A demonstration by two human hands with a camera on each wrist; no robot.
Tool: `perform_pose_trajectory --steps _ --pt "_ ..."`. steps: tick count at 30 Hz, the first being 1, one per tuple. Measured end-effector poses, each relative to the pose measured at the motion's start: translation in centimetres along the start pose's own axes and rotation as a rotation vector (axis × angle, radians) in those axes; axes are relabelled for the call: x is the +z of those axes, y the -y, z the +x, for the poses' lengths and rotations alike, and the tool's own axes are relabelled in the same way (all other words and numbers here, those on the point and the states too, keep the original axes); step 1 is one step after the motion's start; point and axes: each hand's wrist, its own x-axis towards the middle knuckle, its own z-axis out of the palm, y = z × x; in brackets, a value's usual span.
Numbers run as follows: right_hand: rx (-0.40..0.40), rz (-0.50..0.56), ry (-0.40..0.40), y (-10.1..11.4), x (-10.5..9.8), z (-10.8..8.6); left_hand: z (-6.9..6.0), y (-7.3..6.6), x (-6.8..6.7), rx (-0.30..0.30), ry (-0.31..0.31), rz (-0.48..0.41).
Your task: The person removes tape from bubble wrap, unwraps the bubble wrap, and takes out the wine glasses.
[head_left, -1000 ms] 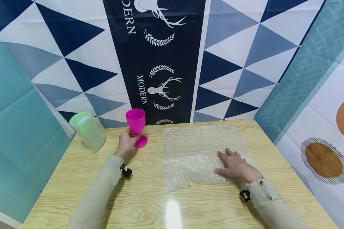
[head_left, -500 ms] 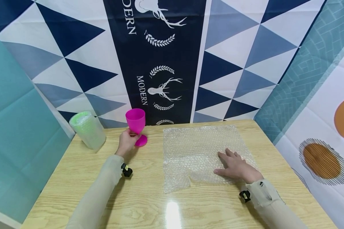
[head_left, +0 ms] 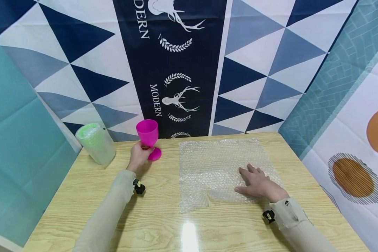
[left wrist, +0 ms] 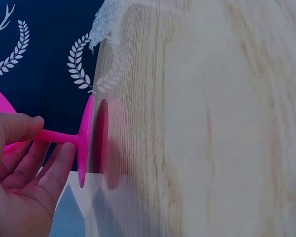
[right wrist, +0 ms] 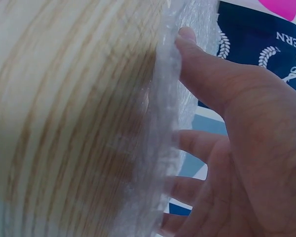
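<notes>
In the head view my left hand (head_left: 139, 156) grips the stem of a bright pink goblet (head_left: 147, 132) near the table's back edge. Thumb and fingers close around that stem in the left wrist view, where the round foot (left wrist: 84, 143) shows just off the tabletop beside its reflection. My right hand (head_left: 255, 182) rests on a sheet of clear bubble wrap (head_left: 208, 164) spread flat on the table. Its fingers are spread, and in the right wrist view the fingertips (right wrist: 187, 35) touch the wrap.
A green item rolled in bubble wrap (head_left: 96, 143) stands at the back left of the wooden table (head_left: 151, 217). Patterned cloth (head_left: 179, 63) rises directly behind the table, with more hangings at both sides. The wrap's front edge is ragged.
The goblet's bowl has shifted slightly to the left in my left hand's grip. My right hand stays in place on the bubble wrap.
</notes>
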Motion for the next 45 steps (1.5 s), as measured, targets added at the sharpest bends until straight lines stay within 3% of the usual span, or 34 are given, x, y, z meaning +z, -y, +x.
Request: perform_pose_trajectory --steps 45 --pt "0.025 0.011 0.013 0.3 -0.3 0.0 1.1 0.7 0.0 -0.017 -0.002 0.012"
